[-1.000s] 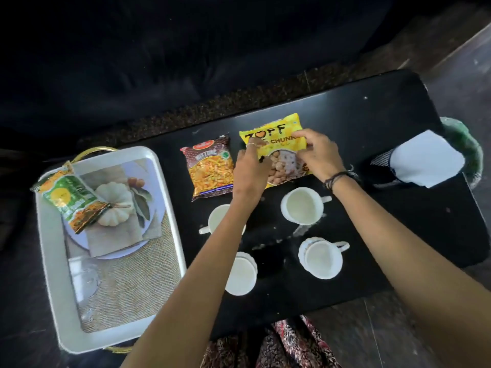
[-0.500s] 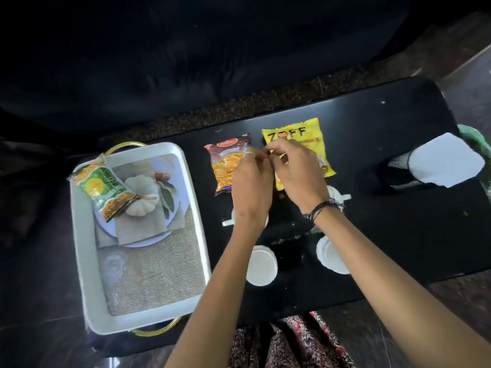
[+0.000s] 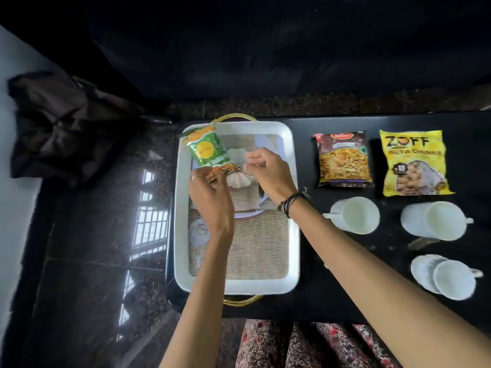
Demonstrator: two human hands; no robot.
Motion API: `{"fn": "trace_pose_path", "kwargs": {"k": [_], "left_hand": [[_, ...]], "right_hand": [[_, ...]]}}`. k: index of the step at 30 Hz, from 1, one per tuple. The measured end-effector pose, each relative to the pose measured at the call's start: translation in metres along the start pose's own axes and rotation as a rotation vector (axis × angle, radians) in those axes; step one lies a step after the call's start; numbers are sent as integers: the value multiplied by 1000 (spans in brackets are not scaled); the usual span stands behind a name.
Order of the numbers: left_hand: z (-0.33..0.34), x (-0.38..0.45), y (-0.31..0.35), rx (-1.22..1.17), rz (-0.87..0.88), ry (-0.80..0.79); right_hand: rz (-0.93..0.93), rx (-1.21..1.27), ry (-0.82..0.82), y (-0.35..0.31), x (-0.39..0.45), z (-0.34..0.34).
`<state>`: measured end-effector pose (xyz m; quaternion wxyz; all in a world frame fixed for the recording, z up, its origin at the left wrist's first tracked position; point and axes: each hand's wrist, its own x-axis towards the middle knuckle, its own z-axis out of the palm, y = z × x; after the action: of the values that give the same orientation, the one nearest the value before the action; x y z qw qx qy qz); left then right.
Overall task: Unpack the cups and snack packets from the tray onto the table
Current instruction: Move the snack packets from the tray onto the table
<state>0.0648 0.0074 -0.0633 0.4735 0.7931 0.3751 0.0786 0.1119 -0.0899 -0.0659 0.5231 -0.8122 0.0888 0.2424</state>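
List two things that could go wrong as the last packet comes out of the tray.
1. The green packet leans on the tray rim; the left hand only reaches its lower end, so it might slip.
2. The right hand is over the white pumpkin ornament, which could get dragged along.

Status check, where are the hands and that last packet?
Both hands over the tray: left hand closing on the green packet, right hand beside it. Packet propped on the tray's far-left corner. Nothing blocking.
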Motion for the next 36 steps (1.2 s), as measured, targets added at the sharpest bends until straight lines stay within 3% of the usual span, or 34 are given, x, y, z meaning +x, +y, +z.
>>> {"fn": "trace_pose_path", "kwargs": {"k": [3, 7, 9, 15, 18, 22, 26, 30, 36], "left_hand": [[-13, 28, -11, -23, -61, -16], [-16, 54, -14, -200, -247, -261], [-13, 63, -14, -241, -324, -300], [-7, 69, -15, -334, -301, -387], [-1, 53, -5, -349, -252, -418], [17, 19, 26, -359, -178, -492], [65, -33, 69, -501, -177, -671], [137, -93, 109, -387, -141, -806], [240, -180, 147, -228, -56, -886]], "right_hand": [[45, -17, -10, -6, 21, 21], [72, -51, -88, -9, 44, 41], [78, -28, -112, -10, 51, 47], [53, -13, -44, -4, 51, 42], [61, 150, -12, 2, 40, 18], [-34, 301, 35, 13, 11, -39], [-57, 290, 212, 31, -28, -125], [-19, 269, 353, 63, -56, -218], [81, 207, 525, 128, -71, -332]]}}
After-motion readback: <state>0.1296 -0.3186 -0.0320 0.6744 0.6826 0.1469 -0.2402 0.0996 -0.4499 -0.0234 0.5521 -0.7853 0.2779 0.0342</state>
